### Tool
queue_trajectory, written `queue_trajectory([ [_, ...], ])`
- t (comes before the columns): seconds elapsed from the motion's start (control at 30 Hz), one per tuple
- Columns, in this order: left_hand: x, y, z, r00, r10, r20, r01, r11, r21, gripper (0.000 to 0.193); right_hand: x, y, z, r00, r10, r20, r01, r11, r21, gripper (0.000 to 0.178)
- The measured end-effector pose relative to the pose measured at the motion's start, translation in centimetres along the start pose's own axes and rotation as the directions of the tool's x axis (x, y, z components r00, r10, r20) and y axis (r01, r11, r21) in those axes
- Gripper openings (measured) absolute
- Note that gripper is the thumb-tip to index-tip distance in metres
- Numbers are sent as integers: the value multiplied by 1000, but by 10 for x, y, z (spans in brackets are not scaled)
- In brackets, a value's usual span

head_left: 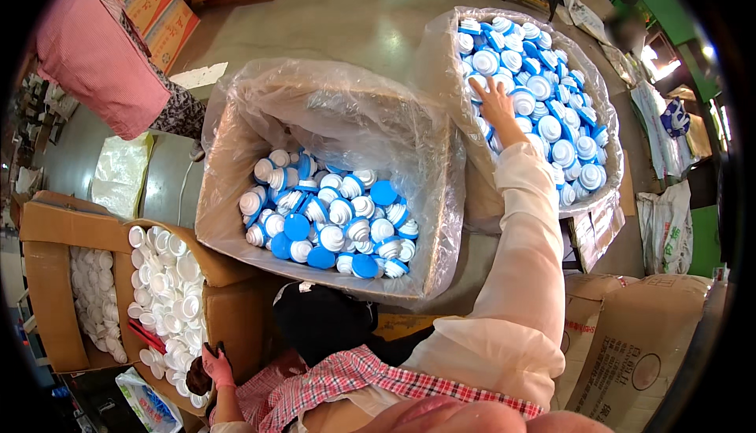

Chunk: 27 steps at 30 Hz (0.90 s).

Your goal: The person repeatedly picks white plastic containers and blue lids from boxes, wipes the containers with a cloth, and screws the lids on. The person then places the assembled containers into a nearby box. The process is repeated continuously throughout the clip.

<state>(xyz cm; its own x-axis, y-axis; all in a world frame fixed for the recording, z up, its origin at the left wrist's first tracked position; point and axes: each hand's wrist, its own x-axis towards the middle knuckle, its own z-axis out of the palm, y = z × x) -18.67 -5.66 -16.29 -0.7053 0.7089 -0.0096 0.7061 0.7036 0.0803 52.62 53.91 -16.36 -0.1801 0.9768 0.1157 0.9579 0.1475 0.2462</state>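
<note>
My right arm, in a pale sleeve, reaches out to the box [618,161] at the far right, which has a clear plastic liner. My right hand [496,108] lies with spread fingers on a heap of stepped white domes with blue bases [563,152]. Similar blue-and-white pieces [341,212] partly fill the larger lined box [216,196] in the middle. At lower left my left hand [218,366], pinkish with dark fingertips, is beside the edge of a carton [232,315] holding round white pieces [161,275]. Its fingers do not show clearly, and a dark brown shape lies against it.
Another carton of white pieces [94,299] stands at far left, near a red strip-like object [147,336]. A person in a pink top [102,55] is at upper left, before stacked cartons [157,19]. Large brown cartons [638,346] stand at lower right.
</note>
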Motion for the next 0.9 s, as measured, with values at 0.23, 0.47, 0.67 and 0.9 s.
queue_trajectory([
  [0.23, 4, 21, -14, 989, -93, 112, 99, 994, -50, 43, 2, -8, 2, 976, 206, -78, -199, 976, 86, 74],
  [0.47, -13, -9, 14, 1000, 0, 30, -1, 999, 36, 50, -8, -36, -53, 695, 253, -673, 91, 898, 431, 68],
  [0.67, -4, -4, 9, 1000, 8, 0, -8, 998, 56, 46, -94, -284, -133, 819, -480, -315, 459, 219, 861, 70],
  [0.9, 20, 9, 3, 997, -27, 69, 23, 998, 54, 55, -84, -450, 9, 889, -448, 91, 96, 378, 921, 98],
])
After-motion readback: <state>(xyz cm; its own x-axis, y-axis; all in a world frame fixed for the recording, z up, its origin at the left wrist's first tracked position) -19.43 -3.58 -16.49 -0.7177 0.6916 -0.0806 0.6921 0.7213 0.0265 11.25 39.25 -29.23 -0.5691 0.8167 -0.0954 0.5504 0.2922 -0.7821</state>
